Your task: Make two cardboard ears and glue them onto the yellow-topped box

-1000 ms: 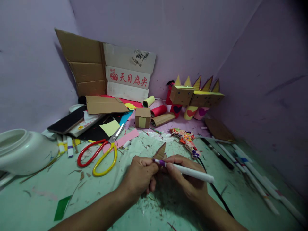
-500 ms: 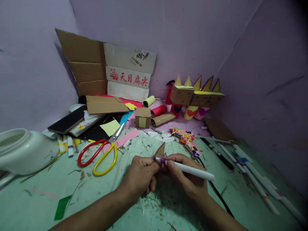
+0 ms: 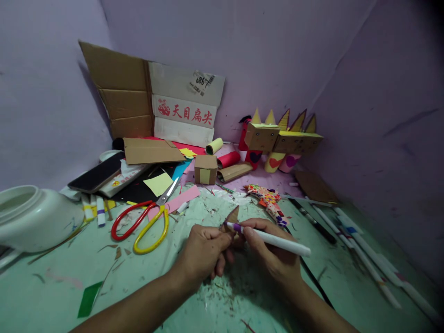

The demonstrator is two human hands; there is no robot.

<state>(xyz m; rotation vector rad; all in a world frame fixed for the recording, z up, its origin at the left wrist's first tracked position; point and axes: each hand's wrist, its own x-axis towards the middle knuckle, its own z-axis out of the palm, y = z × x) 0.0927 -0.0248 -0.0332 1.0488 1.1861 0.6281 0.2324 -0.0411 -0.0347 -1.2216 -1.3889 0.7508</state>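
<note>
Here both hands grip: left hand (image 3: 203,252) pinches a cardboard triangle (image 3: 231,216), right hand (image 3: 274,254) holds a marker (image 3: 270,239).

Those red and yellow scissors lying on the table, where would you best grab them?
By the handle loops of the scissors, coming from above on the near side. The loops lie flat and open toward the person, red beside yellow, while the blades point away toward the paper scraps.

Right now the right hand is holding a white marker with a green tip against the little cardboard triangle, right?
Not quite. The head view shows the white marker in the right hand has a purple tip, not green. It does touch the little cardboard triangle, which the left hand holds.
</note>
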